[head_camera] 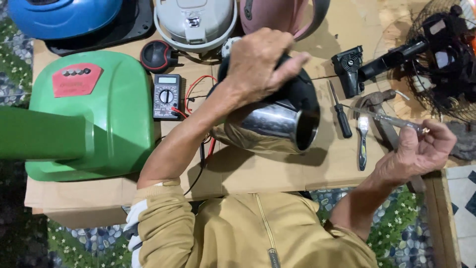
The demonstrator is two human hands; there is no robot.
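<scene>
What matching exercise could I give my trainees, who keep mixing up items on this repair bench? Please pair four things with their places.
Things:
1. kettle
2. multimeter
3. tester screwdriver
4. black-handled screwdriver

Places:
A. lying on the board, right of the kettle
B. gripped by the left hand, tipped on its side
C. beside the green housing
D. held in the right hand

Pairs: 1-B, 2-C, 3-D, 4-A

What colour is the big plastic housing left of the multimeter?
Green housing, with a red label; the head view shows it.
</scene>
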